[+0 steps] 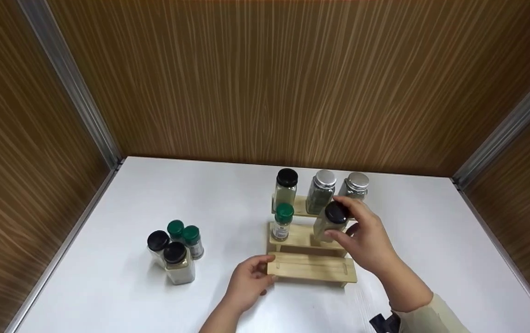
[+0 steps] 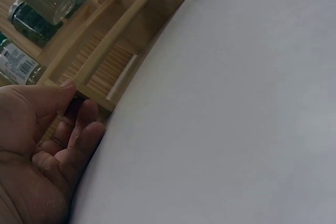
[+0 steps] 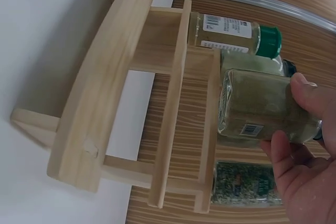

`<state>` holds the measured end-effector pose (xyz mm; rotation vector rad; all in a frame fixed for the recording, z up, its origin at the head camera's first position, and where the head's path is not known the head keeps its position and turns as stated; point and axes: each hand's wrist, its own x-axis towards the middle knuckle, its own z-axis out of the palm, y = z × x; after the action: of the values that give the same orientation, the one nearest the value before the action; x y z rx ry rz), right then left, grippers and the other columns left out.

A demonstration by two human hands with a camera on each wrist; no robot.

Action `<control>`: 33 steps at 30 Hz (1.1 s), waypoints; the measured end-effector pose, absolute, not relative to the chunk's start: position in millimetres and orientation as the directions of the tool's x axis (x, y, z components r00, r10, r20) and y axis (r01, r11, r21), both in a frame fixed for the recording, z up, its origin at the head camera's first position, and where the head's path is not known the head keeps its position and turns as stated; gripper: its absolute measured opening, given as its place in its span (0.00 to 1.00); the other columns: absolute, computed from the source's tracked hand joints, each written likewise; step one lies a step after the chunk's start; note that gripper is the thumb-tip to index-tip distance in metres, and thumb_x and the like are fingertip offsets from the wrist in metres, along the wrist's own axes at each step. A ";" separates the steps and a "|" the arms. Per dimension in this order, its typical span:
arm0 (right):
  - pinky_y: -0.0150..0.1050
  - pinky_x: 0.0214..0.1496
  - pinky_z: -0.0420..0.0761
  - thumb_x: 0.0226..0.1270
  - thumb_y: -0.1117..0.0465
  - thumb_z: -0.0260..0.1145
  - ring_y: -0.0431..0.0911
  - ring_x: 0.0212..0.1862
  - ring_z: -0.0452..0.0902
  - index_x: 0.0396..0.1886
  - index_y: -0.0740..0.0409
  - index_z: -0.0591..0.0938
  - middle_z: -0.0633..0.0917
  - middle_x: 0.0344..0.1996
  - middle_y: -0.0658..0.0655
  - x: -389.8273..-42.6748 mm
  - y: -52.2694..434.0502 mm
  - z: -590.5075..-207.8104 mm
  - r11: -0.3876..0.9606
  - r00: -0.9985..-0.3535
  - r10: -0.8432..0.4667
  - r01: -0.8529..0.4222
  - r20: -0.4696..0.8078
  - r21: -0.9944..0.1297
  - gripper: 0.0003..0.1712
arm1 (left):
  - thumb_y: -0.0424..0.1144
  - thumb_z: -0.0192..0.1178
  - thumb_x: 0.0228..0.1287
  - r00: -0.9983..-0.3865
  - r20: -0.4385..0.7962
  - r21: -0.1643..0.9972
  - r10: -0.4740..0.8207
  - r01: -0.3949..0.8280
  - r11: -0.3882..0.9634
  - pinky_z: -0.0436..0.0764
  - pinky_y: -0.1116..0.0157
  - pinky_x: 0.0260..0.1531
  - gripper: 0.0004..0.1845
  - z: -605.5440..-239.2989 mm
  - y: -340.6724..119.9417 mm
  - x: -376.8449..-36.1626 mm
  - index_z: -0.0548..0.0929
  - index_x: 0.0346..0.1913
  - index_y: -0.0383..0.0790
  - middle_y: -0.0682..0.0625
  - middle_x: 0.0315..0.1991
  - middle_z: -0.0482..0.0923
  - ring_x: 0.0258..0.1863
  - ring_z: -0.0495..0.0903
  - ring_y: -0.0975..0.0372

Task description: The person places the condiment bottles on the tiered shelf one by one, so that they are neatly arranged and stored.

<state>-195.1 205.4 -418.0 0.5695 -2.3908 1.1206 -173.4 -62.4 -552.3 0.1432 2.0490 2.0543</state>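
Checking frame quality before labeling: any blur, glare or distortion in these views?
Head view: sharp, even light, soft shadows beside the loose jars. Left wrist view: soft focus, the left hand and spice rack blurred. Right wrist view: sharp, rotated; jar labels readable.

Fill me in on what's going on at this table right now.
A person is working at a three-step wooden spice rack on a white table. The right hand grips a black-capped jar at the middle step, beside a green-capped jar. The left hand holds the left end of the bottom step. Three jars stand on the top step, and four more jars are grouped on the table to the left.
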 end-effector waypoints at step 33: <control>0.43 0.39 0.86 0.54 0.71 0.84 0.50 0.48 0.83 0.70 0.60 0.77 0.83 0.53 0.58 -207.5 195.9 -442.8 0.623 -0.897 -0.160 -0.415 0.412 -0.663 0.43 | 0.23 0.71 0.62 -0.968 -0.091 0.995 0.235 -0.095 -0.006 0.78 0.70 0.25 0.25 -552.0 -62.0 -173.9 0.83 0.63 0.33 0.49 0.41 0.82 0.30 0.78 0.63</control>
<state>-207.5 195.9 -442.8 0.4634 -2.5353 1.1512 -173.9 -62.0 -552.0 0.1476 2.0359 2.0706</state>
